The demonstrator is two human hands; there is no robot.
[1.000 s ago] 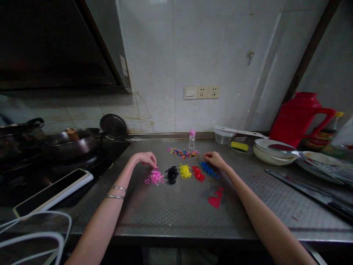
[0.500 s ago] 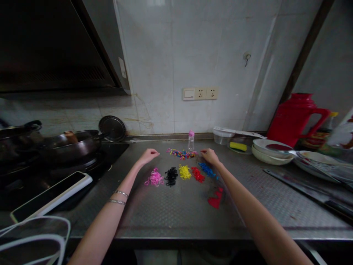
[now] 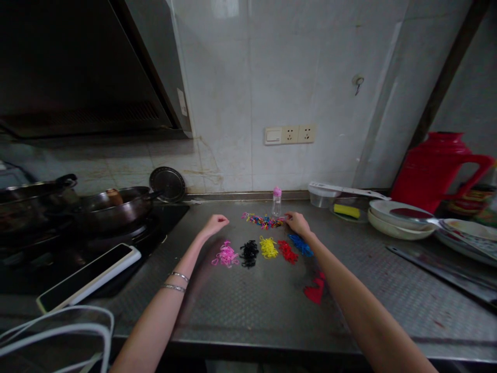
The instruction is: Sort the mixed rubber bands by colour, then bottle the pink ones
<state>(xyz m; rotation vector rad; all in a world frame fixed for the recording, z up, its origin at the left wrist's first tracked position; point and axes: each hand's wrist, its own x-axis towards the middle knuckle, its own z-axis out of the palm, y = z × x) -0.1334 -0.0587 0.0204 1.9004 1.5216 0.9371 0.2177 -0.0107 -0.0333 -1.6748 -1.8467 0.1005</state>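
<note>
Small elastic bands lie in heaps on the metal counter [image 3: 233, 305]. A mixed-colour pile [image 3: 264, 223] is at the back, behind a row of pink bands [image 3: 225, 254], black bands [image 3: 249, 253], yellow bands [image 3: 268, 247], red bands [image 3: 288, 252] and blue bands [image 3: 301, 245]. My left hand [image 3: 216, 226] hovers left of the mixed pile, fingertips pinched together; whatever they hold is too small to name. At that pile's right end, my right hand [image 3: 298, 224] has its fingers closed by the bands; their grip is unclear.
Behind the pile stands a small pink-capped bottle [image 3: 276, 203]. A red heart-shaped piece [image 3: 315, 290] lies near my right forearm. To the right are a sponge [image 3: 347, 211], bowls [image 3: 399, 230] and a red thermos [image 3: 430, 171]; left, a pan [image 3: 116, 210] and a white-edged device [image 3: 91, 277].
The view has swung slightly left, so everything sits farther right in it. My right fingers have come closer to the mixed pile's right end; my left hand is slightly farther from the pile.
</note>
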